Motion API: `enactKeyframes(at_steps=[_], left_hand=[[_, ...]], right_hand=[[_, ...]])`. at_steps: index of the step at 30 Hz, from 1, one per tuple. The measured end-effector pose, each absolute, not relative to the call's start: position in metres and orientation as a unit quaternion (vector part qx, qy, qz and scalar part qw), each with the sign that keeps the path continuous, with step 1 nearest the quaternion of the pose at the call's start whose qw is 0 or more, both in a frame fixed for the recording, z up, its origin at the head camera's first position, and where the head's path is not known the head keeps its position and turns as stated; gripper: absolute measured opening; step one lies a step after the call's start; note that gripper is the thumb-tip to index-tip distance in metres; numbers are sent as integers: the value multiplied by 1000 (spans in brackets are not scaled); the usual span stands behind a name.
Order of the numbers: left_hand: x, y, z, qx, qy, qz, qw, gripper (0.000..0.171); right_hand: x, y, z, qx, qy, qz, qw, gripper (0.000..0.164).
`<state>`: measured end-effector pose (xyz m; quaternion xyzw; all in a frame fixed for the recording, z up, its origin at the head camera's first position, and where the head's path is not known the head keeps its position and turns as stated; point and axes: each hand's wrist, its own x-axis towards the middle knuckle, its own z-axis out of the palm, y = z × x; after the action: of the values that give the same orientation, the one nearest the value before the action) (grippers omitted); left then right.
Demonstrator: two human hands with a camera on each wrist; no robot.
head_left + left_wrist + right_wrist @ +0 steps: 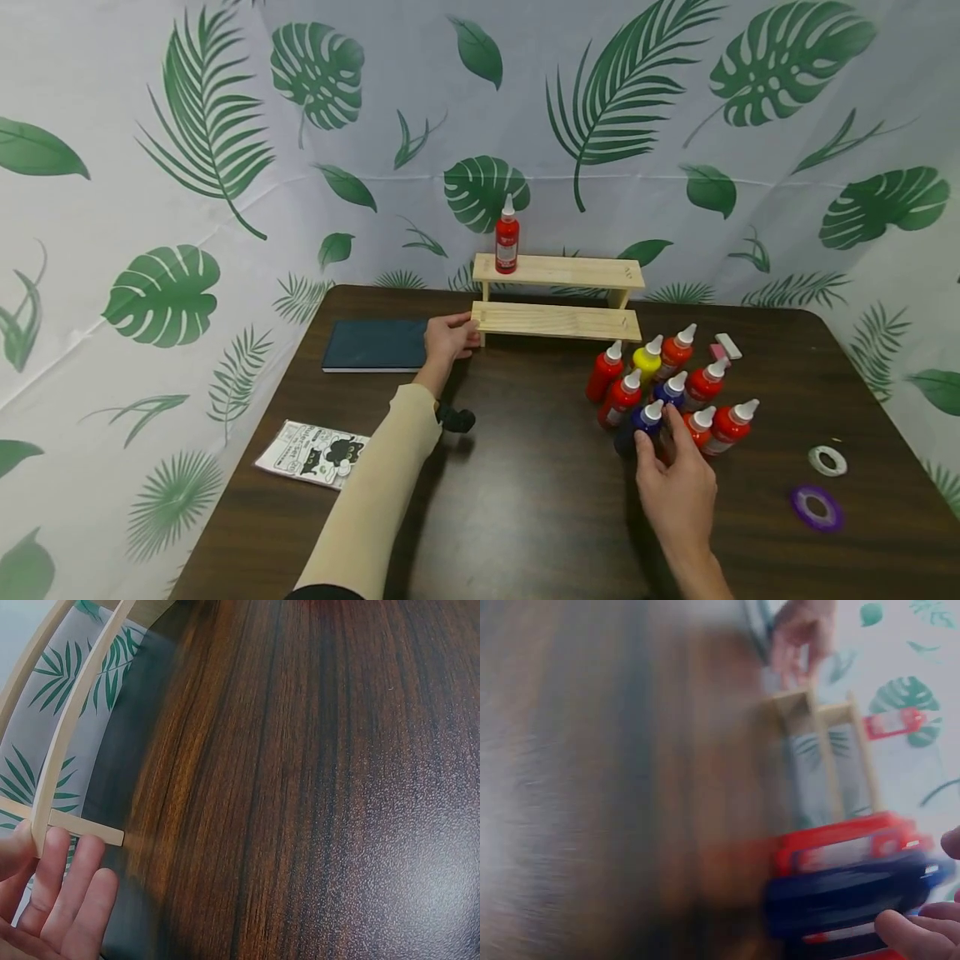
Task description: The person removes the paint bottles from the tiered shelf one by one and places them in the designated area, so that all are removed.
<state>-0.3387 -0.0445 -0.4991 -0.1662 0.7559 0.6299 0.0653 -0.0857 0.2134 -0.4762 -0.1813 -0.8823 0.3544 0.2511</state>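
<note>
My left hand (450, 340) pinches the left end of the lower board of a two-tier wooden rack (555, 320); its thumb and fingers meet at that corner in the left wrist view. On the upper board, near its left end, a red squeeze bottle (507, 243) with a white nozzle stands upright. My right hand (678, 492) is at a dark blue squeeze bottle (840, 896), thumb and fingers parted around its upper part. A fingertip overlaps this bottle in the right wrist view, which is blurred, so firm contact is unclear.
Red bottles (705, 382), a yellow bottle (646, 362) and another blue bottle (670, 390) crowd around it. Tape rolls (817, 509) lie at right and an eraser (727, 346) behind. A dark notebook (375, 344) and a cat-print booklet (315, 454) lie at left.
</note>
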Motion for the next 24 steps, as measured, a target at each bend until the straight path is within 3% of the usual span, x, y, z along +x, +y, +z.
enactKeyframes(at_steps=[7, 11, 16, 24], left_hand=[[-341, -45, -498, -158, 757, 632, 56, 26], [-340, -46, -499, -149, 756, 636, 50, 26], [-339, -46, -501, -151, 755, 635, 57, 27], [-335, -45, -499, -142, 753, 640, 50, 27]], right_hand=[[-86, 208, -436, -108, -850, 379, 351, 51], [-101, 198, -414, -55, -837, 404, 365, 51], [-143, 175, -396, -10, -847, 432, 310, 52], [-247, 132, -381, -3, -838, 520, 164, 57]])
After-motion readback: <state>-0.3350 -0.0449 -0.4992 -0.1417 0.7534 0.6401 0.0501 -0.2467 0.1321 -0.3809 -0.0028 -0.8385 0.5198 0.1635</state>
